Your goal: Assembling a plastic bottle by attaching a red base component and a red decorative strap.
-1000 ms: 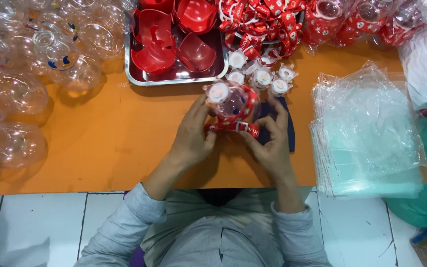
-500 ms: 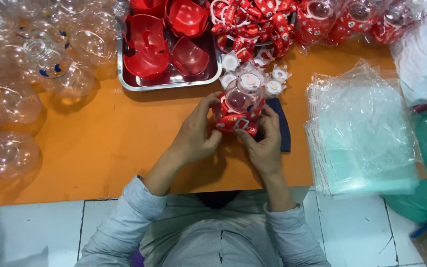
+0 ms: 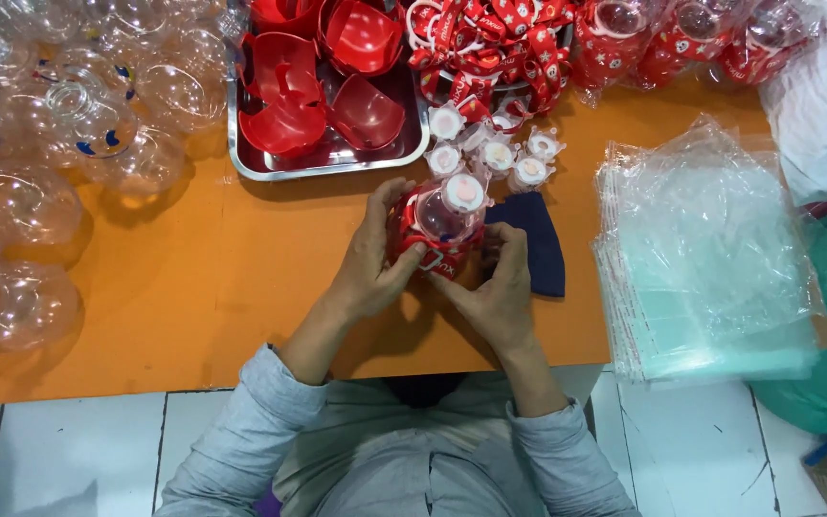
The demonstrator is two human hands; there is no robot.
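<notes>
Both hands hold one small round clear bottle [image 3: 439,222] with a red sleeve and a white cap, just above the orange table [image 3: 193,297]. My left hand [image 3: 372,258] wraps its left side, thumb on the red band. My right hand [image 3: 497,287] cups it from the right and below. Several white caps [image 3: 495,153] lie on the table just beyond the bottle. A dark blue cloth [image 3: 535,251] lies under my right hand.
A metal tray [image 3: 270,170] of red plastic shells sits at the back centre. Clear round bottles [image 3: 40,182] are piled on the left. Red printed straps and finished bottles [image 3: 567,38] lie along the back. A stack of clear plastic bags [image 3: 710,258] is on the right.
The bottle has been turned in my hands, its white cap now up and to the right. My hands stay in the same place on the table.
</notes>
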